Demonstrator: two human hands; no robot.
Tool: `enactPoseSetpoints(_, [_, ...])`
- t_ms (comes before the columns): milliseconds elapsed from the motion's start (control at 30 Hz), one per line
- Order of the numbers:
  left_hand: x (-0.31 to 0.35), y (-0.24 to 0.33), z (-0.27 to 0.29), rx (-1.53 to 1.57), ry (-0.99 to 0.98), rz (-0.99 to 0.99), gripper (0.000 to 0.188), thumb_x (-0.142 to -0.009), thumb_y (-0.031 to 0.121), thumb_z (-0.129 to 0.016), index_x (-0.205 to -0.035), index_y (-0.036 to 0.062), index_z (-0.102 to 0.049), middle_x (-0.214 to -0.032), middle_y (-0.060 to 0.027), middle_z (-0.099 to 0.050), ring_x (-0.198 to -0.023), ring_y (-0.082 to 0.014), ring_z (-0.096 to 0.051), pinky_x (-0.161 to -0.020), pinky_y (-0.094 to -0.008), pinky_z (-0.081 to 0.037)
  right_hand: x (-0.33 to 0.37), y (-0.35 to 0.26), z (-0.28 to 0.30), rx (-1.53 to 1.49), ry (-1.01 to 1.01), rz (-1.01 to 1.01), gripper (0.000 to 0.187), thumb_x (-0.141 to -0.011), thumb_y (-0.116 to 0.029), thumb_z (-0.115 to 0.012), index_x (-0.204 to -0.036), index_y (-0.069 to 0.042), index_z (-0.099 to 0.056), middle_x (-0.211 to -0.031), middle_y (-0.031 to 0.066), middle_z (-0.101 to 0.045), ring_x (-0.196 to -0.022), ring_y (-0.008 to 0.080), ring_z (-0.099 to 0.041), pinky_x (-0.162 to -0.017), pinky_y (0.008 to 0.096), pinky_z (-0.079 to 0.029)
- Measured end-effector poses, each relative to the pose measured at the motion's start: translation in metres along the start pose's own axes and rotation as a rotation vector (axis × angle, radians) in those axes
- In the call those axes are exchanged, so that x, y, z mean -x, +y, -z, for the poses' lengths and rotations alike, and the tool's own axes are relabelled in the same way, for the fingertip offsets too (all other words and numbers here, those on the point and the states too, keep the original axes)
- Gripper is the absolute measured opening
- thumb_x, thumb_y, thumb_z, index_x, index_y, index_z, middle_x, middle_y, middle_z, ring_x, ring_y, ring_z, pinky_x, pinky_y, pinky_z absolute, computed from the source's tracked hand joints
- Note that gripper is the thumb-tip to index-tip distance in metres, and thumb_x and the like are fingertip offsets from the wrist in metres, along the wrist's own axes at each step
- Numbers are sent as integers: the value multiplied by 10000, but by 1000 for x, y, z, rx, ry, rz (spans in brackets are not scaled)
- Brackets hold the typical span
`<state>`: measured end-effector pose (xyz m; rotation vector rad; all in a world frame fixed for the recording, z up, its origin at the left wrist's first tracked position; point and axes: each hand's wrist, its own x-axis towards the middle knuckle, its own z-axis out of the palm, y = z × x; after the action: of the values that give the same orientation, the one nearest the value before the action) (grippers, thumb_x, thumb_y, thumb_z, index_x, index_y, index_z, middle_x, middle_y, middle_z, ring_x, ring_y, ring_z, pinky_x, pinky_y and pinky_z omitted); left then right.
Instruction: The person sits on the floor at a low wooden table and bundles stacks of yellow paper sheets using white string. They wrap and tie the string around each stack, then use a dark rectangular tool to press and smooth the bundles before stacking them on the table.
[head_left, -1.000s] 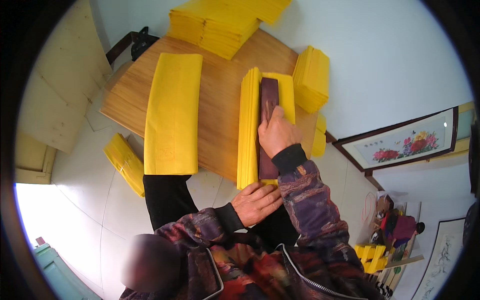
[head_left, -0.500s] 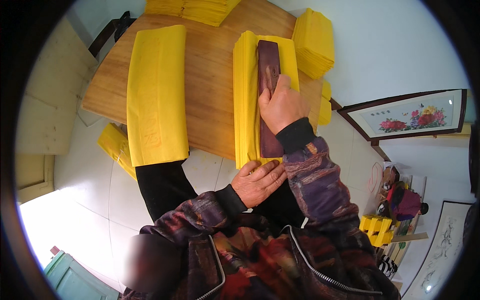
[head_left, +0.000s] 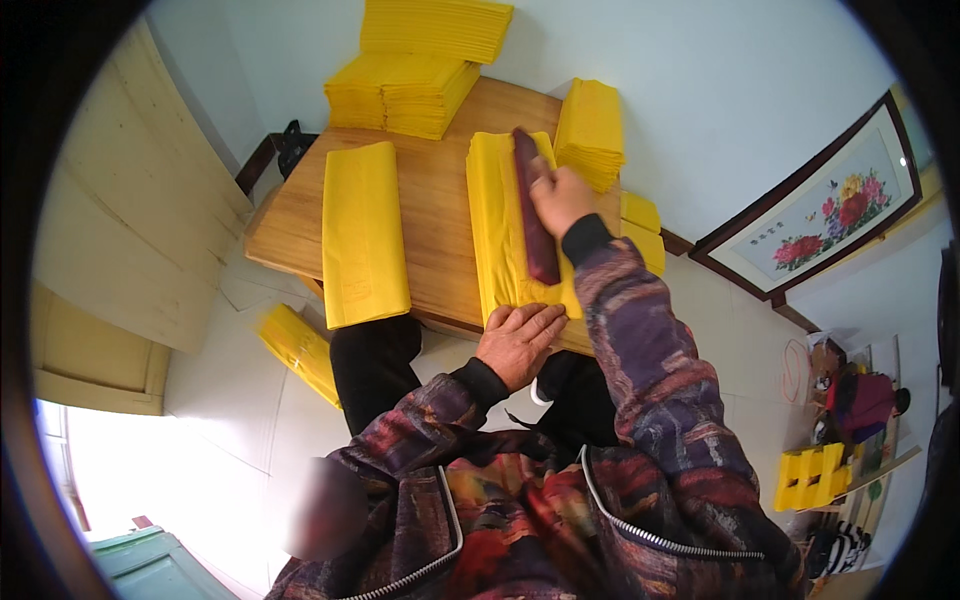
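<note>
A long dark reddish-brown wooden bar [head_left: 533, 225] lies lengthwise over a stack of folded yellow paper sheets [head_left: 490, 210] on the wooden table. Closed around the bar's upper half is my right hand [head_left: 563, 200], slightly blurred. The bar looks tipped partly on its side, with its near end on the paper. My left hand [head_left: 520, 345] rests with fingers extended on the near edge of the same stack, pressing the paper from above. To the left, a separate folded yellow bundle [head_left: 366, 235] lies on the table, its near end reaching the table edge.
Thick yellow paper stacks [head_left: 405, 90] stand at the back of the wooden table [head_left: 435, 225], another stack [head_left: 590, 130] at the far right. A yellow bundle [head_left: 300, 350] lies on the floor at left. A framed flower picture [head_left: 820, 215] is at the right wall.
The view has shifted, showing more of the table's back. The bar has tilted from flat toward its edge in my right hand. My left hand's fingers lie further onto the paper.
</note>
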<state>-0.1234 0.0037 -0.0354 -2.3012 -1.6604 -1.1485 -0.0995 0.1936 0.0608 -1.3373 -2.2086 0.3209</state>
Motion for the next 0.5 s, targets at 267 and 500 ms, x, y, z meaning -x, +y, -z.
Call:
enactPoseSetpoints(267, [-15,24,36,42,-33,36,506,-719,160,-672,-1198,100,-522,-1303,-69,-467,-1197,-269,-428,-960,-434,-334,63,152,89,-704,347,308,229,-893,-224,-503,-1009,-36,-562,-733,-16,-549,-653,90,-493,-600,301,-428])
enactPoseSetpoints(500, [-40,-52,46,348,317,541,347,-758,106,-630,-1092,33,-573,-1157,-161,-545,-964,-285,-576,-805,-391,-464,196,282,83,-2119,-86,-47,122,-897,-205,-502,-941,-96,-533,-693,-9,-497,-561,123,-450,-506,259,-360])
